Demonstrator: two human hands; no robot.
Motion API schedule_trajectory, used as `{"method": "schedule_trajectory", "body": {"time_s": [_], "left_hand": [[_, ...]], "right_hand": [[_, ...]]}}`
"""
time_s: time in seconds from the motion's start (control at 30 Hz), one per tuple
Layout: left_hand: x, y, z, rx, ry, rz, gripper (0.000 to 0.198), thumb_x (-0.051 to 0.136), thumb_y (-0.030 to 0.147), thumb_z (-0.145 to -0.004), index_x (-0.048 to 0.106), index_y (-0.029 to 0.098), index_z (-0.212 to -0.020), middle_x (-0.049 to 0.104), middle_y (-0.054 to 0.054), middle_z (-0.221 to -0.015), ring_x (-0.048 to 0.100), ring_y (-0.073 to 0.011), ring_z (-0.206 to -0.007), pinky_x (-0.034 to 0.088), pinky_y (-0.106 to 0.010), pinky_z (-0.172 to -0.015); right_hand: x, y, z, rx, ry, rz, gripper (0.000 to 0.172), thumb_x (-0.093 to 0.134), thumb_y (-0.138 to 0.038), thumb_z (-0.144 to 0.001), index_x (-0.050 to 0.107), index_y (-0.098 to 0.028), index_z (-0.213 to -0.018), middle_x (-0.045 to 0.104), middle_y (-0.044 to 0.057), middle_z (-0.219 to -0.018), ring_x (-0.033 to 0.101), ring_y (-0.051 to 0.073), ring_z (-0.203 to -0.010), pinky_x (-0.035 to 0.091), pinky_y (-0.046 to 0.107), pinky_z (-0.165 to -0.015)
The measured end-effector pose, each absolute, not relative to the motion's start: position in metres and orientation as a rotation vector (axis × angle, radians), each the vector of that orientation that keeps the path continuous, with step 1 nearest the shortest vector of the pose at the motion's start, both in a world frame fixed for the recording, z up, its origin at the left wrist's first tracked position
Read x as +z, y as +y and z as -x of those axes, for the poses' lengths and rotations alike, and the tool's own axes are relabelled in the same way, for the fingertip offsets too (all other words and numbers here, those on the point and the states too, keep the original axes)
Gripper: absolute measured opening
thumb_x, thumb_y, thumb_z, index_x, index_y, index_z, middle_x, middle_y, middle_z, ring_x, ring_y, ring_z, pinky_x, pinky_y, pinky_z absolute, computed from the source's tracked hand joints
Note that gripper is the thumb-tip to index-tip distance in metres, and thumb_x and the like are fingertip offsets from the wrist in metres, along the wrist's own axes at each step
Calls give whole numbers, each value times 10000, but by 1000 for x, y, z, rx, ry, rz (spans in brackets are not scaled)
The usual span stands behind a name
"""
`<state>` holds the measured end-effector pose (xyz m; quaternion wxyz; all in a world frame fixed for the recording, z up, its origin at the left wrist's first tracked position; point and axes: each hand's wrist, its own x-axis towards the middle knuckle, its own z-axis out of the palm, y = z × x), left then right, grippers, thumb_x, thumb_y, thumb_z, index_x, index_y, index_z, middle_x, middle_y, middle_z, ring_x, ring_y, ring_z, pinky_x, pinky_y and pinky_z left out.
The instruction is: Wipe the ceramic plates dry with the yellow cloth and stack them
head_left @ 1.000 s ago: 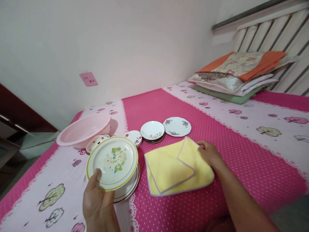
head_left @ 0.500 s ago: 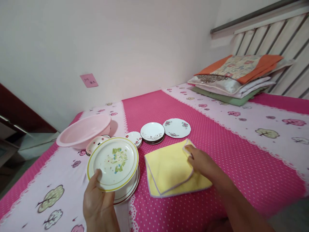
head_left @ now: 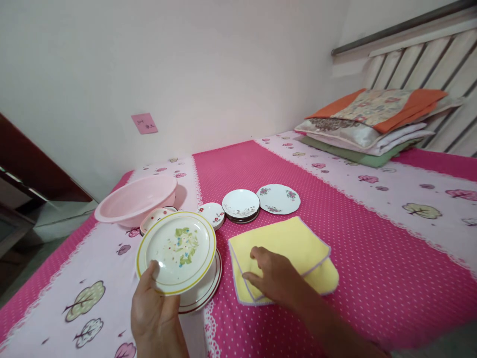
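Observation:
My left hand grips a white plate with a yellow rim and a green floral print, thumb on its front edge. The plate is tilted toward me, above a brown-rimmed plate that it partly hides. My right hand is over the folded yellow cloth, fingers bent and apart, holding nothing. Whether its fingertips touch the cloth is hard to tell. Beyond the held plate are small red-flowered dishes, a stack of dark-rimmed plates and a scalloped flowered plate.
A pink basin stands at the left, with a polka-dotted dish beside it, partly behind the held plate. Pillows and folded bedding are piled at the back right. A pink note is on the wall above the bed.
My right hand has let go of the cloth's right corner and moved left over its middle. The cloth's upper fold now lies flatter. My left hand still holds the plate.

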<state>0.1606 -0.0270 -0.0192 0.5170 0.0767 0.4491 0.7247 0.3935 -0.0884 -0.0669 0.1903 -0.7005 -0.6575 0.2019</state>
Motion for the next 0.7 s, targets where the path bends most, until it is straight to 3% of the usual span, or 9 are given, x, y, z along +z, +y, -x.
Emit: {"method": "schedule_trajectory", "body": {"time_s": [0.1,0.23,0.37,0.47,0.6,0.7], "left_hand": [[-21,-26,-159,1730,1082,-179,345,566,129,-914,698,103,-1232,740,-110,-1218,564,-285,-1331,435,-481,-1141],[-23,-25,-158,1730,1048,-196,378,584,127,-901,675,78,-1264,706,-134,-1286,551,-300,-1344,445,-477,-1132],[-22,-25,-159,1716,1051,-194,391,563,127,-915,660,82,-1291,692,-134,-1312,536,-290,-1360,439,-457,-1140],[-20,-26,-162,1717,1072,-184,389,562,133,-919,661,89,-1292,694,-129,-1310,532,-291,-1363,430,-465,-1147],[-18,-26,-163,1720,1073,-201,380,562,120,-912,667,87,-1276,688,-126,-1318,527,-288,-1367,419,-472,-1155],[-19,-26,-162,1722,1068,-231,368,564,120,-909,681,98,-1257,711,-119,-1272,535,-287,-1358,424,-477,-1150]], "right_hand": [[-92,-80,-370,515,-1969,2017,364,689,-284,-816,627,-150,-1149,719,137,-1076,688,286,-952,429,325,-781],[-105,-72,-376,504,-1955,2038,266,543,-104,-826,641,-134,-1071,731,144,-1002,689,262,-889,390,318,-725],[-97,-66,-380,528,-1832,1969,74,547,-193,-863,608,-174,-899,696,53,-789,623,178,-692,324,278,-605],[-99,-63,-374,740,-1694,1700,99,539,-196,-880,621,-170,-928,659,9,-718,574,140,-628,326,251,-581],[-105,-63,-377,1040,-1665,1418,275,580,-175,-853,666,-147,-1113,720,29,-819,640,147,-696,422,238,-640],[-92,-65,-409,1020,-1596,1393,296,540,-270,-929,651,-162,-1181,734,72,-988,683,175,-823,480,260,-702]]}}
